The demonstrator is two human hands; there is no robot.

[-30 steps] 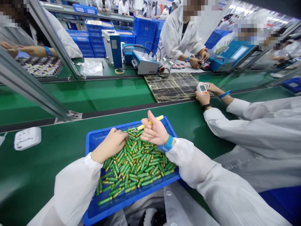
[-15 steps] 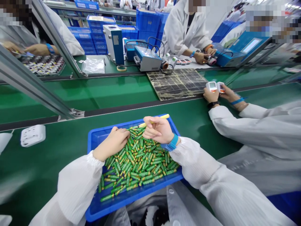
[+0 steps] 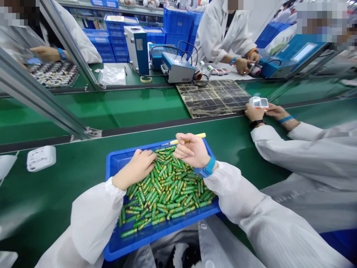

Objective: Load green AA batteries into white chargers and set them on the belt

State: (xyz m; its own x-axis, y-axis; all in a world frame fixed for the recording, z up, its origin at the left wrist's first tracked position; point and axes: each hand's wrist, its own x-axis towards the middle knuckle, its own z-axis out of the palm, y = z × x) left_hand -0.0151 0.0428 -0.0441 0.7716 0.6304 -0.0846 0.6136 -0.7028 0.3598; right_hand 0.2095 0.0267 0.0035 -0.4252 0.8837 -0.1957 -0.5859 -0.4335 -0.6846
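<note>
A blue tray (image 3: 131,246) holds a heap of green-and-gold AAA-size batteries (image 3: 167,186). My left hand (image 3: 139,165) reaches over its far left part, fingers curled down at the edge of the heap. Its fingertips are partly hidden, so I cannot make out what is between them. Above the far side of the heap, my right hand (image 3: 192,150) is closed around a slim yellow-handled tool (image 3: 200,135). The tool's thin tip points left, just above the tray's far rim, apart from my left fingers. A blue band circles my right wrist.
A white socket-like block (image 3: 41,158) lies on the green bench at left. Beyond a dark ledge rests a dark, scratched board (image 3: 213,97). At right, a co-worker's hands hold white devices (image 3: 259,102). A metal frame post (image 3: 65,44) slants across the left.
The tool in my right hand has risen slightly, its tip now clear of my left fingertips. My left hand stays at the heap. The co-worker's two white devices have come together.
</note>
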